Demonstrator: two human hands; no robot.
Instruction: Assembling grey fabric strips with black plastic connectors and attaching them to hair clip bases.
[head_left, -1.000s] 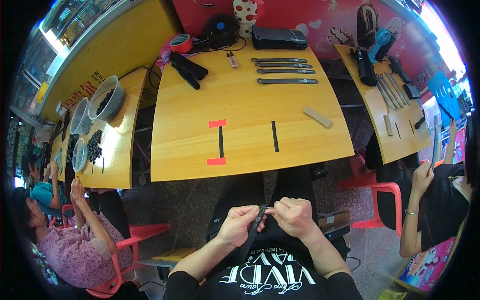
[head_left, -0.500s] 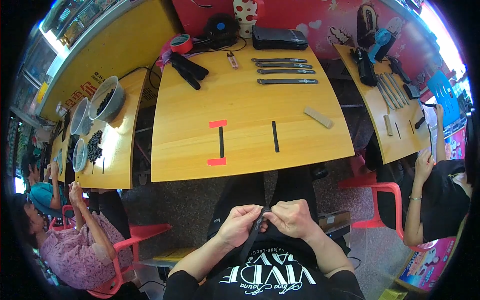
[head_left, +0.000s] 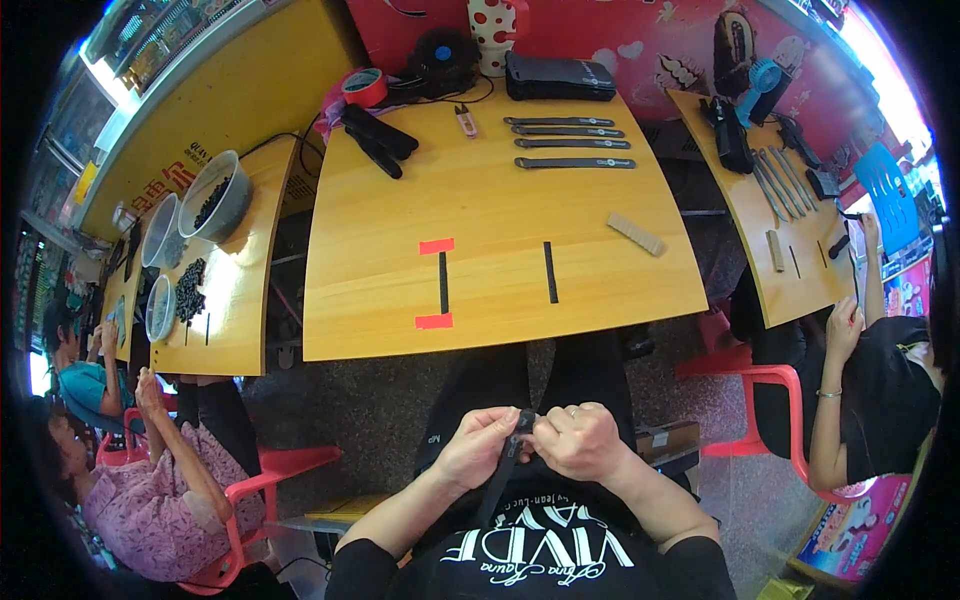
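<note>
Over my lap, in front of the table's near edge, I hold a black strap. My left hand pinches it near its upper end between thumb and fingers, and the long part hangs down across my shirt. My right hand is closed beside it, its curled fingers gripping the strap's upper end, which is partly hidden. On the wooden table lie several similar dark straps, set in a row at the far right.
The table also bears a ribbed beige block, black-handled pliers, small snips, red tape and a black pouch. Plastic tubs stand on the left table. People sit working at both sides.
My right hand has turned and loosened its bunched fingers slightly, showing more of the strap's upper end between my hands. My left hand stays nearly in place.
</note>
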